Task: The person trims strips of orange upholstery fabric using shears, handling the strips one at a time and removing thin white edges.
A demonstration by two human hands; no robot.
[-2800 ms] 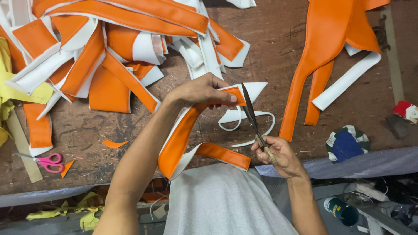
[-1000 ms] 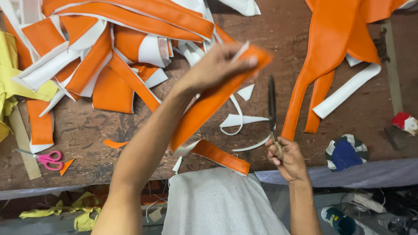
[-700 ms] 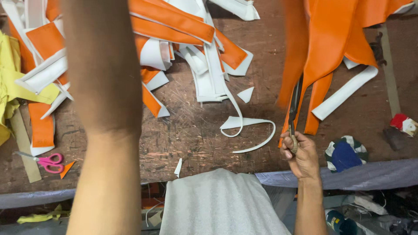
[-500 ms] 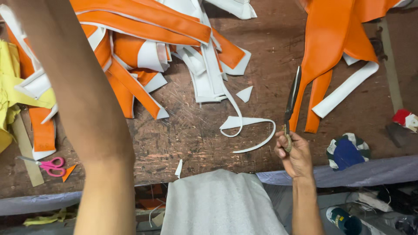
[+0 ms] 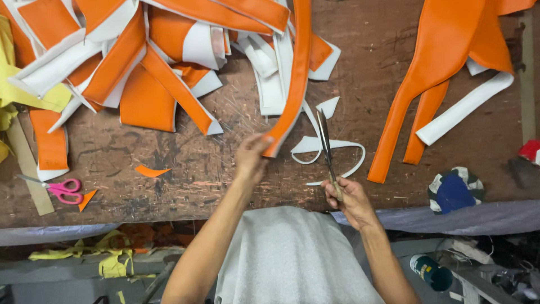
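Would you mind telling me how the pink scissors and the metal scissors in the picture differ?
The pink scissors lie flat on the wooden table at the left, untouched; the metal scissors are gripped in the right hand, blades pointing away from the person. The pink scissors have bright plastic handles and look smaller; the metal scissors look longer and dark. The left hand holds an orange strip beside the metal pair. Both pairs have their blades closed.

No packages, labels, signs or screens can be seen.
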